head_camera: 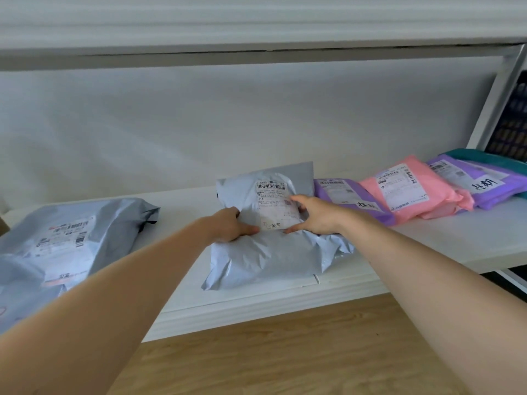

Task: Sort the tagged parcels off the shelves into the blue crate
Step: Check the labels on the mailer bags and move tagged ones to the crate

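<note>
A grey plastic parcel (pixel 268 252) with a white shipping label lies in the middle of the white shelf (pixel 427 240). My left hand (pixel 231 225) grips its left side, thumb on top beside the label. My right hand (pixel 313 213) holds its right side, fingers spread over the label's edge and thumb at the label's lower corner. Right of it lie a purple parcel (pixel 342 195) with a handwritten tag, a pink parcel (pixel 413 189), and a second purple parcel (pixel 479 181) with a handwritten tag. No blue crate is in view.
A large grey parcel (pixel 65 238) lies at the shelf's left end. A teal parcel (pixel 490 158) lies behind the far purple one. A white upright post (pixel 496 95) stands at the right, a dark crate-like grid (pixel 513 121) behind it. Wooden floor (pixel 285 360) shows below the shelf.
</note>
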The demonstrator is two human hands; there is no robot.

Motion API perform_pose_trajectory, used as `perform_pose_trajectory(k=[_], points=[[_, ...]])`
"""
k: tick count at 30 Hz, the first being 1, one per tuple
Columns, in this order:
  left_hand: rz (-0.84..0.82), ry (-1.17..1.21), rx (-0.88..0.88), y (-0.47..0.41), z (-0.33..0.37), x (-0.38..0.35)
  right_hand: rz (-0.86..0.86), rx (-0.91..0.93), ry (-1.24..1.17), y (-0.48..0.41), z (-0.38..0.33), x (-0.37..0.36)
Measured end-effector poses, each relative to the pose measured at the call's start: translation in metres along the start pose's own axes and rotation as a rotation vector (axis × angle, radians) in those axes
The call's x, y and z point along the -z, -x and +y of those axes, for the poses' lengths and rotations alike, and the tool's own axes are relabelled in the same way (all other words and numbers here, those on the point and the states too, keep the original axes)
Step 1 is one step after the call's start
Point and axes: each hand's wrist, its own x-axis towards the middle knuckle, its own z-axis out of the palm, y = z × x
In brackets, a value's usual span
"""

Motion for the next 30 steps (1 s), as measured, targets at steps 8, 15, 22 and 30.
perform_pose_trajectory(k=[8, 15, 22, 30], points=[[0.113, -0.110, -0.067, 0.020, -0.012, 0.000, 0.042, -0.004, 0.015, 0.019, -0.018, -0.013], [0.256, -0.010, -0.114, 0.054, -0.031, -0.006, 0.142, 0.003, -0.005, 0.056, -0.038, -0.035], [0.370, 0.111, -0.153, 0.116, -0.044, -0.016, 0.325, 0.081, -0.049, 0.115, -0.055, -0.057], [0.601, 0.172, -0.292, 0.184, -0.063, -0.010, 0.519, 0.217, -0.042, 0.171, -0.093, -0.072]])
